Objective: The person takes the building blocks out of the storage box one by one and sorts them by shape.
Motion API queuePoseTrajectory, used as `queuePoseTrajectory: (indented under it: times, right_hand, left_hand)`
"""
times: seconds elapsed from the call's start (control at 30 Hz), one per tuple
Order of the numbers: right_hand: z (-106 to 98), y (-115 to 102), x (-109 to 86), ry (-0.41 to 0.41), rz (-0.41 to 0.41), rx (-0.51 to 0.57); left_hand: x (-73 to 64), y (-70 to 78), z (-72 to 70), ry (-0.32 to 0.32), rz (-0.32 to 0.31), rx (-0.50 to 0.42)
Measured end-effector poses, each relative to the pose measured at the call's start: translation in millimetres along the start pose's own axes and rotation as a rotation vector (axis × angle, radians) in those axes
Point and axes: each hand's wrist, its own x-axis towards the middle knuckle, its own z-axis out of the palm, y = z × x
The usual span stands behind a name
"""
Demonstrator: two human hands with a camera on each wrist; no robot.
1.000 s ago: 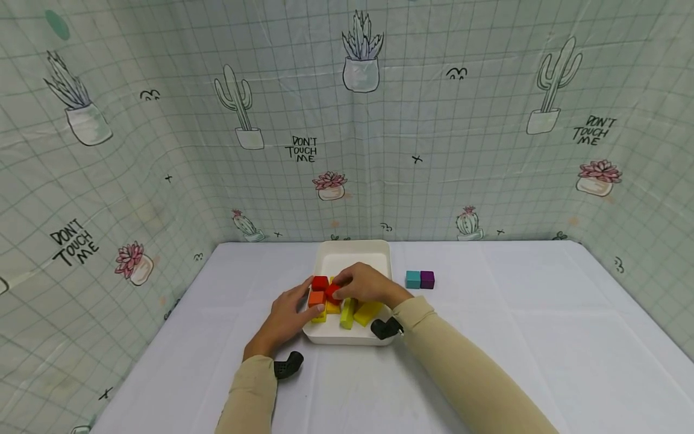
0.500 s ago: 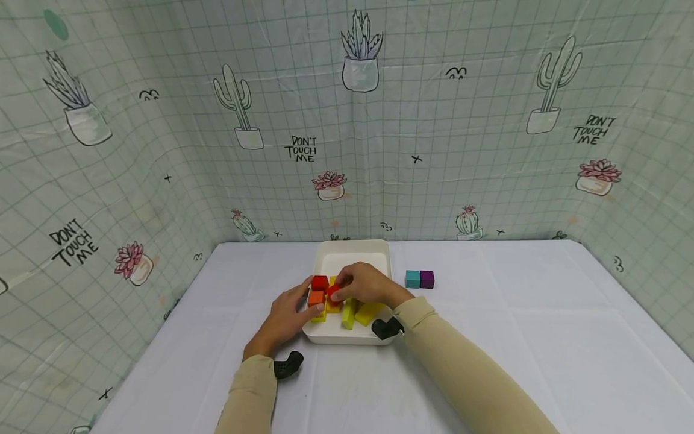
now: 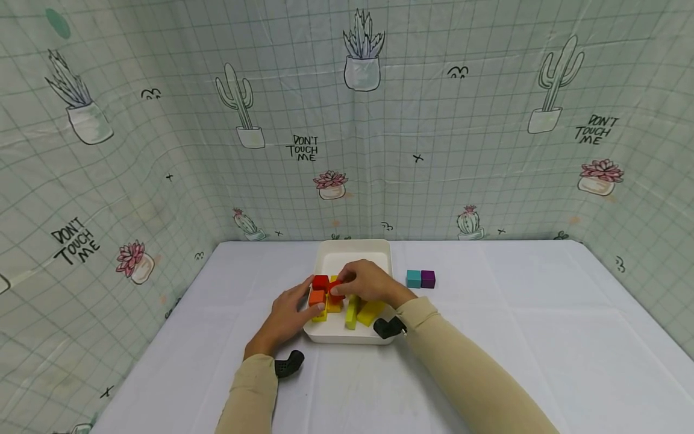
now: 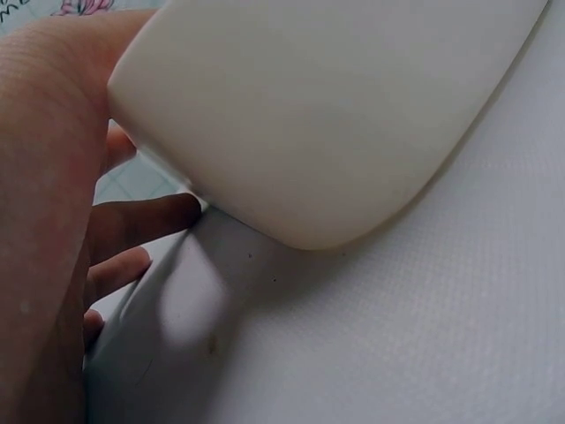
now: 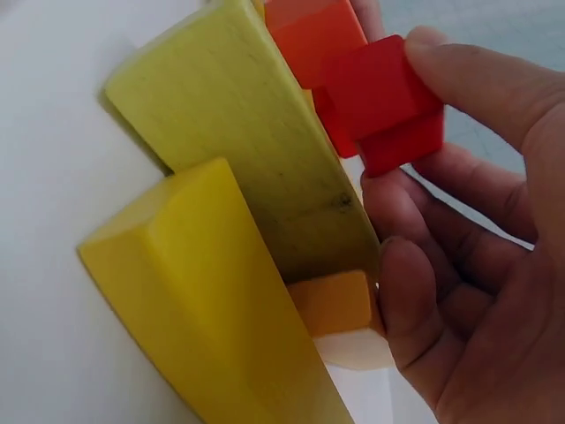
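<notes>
Head view: right grip (image 3: 368, 280) covers part of the red block (image 5: 375, 88) and some of the white tray (image 3: 347, 339); both sleeves (image 3: 461, 355) run off the bottom edge. Left wrist view: tray cut by the top edge, its contents hidden — left grip (image 3: 287, 316) partly behind its wall. Right wrist view: yellow block (image 5: 212, 309) cut at the bottom, orange block (image 5: 309, 40) at the top. Specks (image 4: 212, 344) on the table (image 4: 397, 309) — too small to identify.

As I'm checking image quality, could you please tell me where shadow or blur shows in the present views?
Head: faint shadow beside the right sleeve; left wrist: shadow on the tablecloth near the white tray, left-hand fingers dim; right wrist: patterned cloth behind looks blurred, yellow block crisper.
</notes>
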Motion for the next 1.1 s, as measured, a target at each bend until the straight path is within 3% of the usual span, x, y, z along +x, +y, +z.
queuePoseTrajectory:
  times: [0.3,0.8,1.1]
  right_hand:
    - [-8.3,3.4,-5.5,0.045,-0.057,0.067]
    - [-19.3,10.2,-15.3,0.054,-0.030,0.277]
    - [-24.4,13.8,-25.1,0.128,-0.002,0.342]
  left_hand:
    - [-0.4,0.0,0.8,0.006,-0.023,-0.004]
    - [1.3,1.7,0.0,-0.005,-0.041,0.000]
    - [0.4,2.3,0.8,-0.006,-0.048,-0.003]
